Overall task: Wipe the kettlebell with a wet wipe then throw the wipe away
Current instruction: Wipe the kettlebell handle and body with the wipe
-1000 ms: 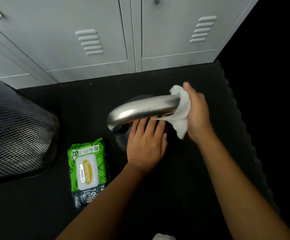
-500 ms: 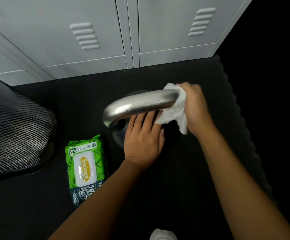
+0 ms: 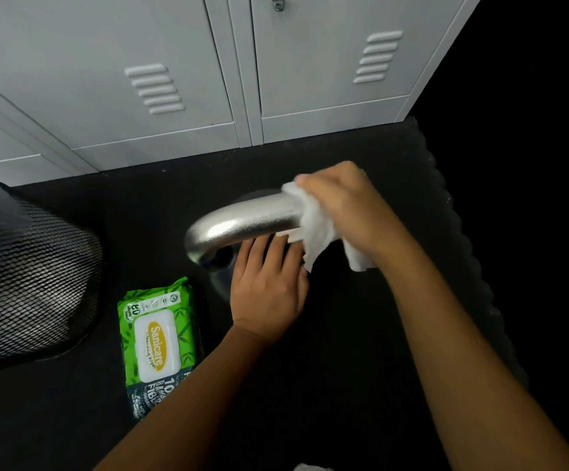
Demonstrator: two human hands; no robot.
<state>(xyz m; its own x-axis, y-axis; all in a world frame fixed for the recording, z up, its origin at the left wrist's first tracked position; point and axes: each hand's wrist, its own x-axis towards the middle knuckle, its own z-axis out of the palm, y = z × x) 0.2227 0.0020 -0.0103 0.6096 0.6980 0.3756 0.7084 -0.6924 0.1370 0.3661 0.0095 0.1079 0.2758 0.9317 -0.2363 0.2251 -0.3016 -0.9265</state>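
Fingers (image 3: 313, 185) of the right hand (image 3: 347, 212) clamped a wet wipe (image 3: 317, 232) around the kettlebell (image 3: 242, 222) handle.
Left hand (image 3: 269, 294) lay flat, open, bracing the kettlebell mid-mat (image 3: 361, 334); mesh bin (image 3: 28, 273) stood at the mat's left edge.

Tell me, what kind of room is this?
Probably a gym locker room: grey metal lockers with vents, black rubber floor mat, and a kettlebell's silver metal handle being wiped.

The kettlebell (image 3: 242, 220) body is lost in darkness beneath its handle. The left hand (image 3: 269, 294) fingertips are hidden under the handle. The mesh bin (image 3: 28, 277) is cut off at the left edge.
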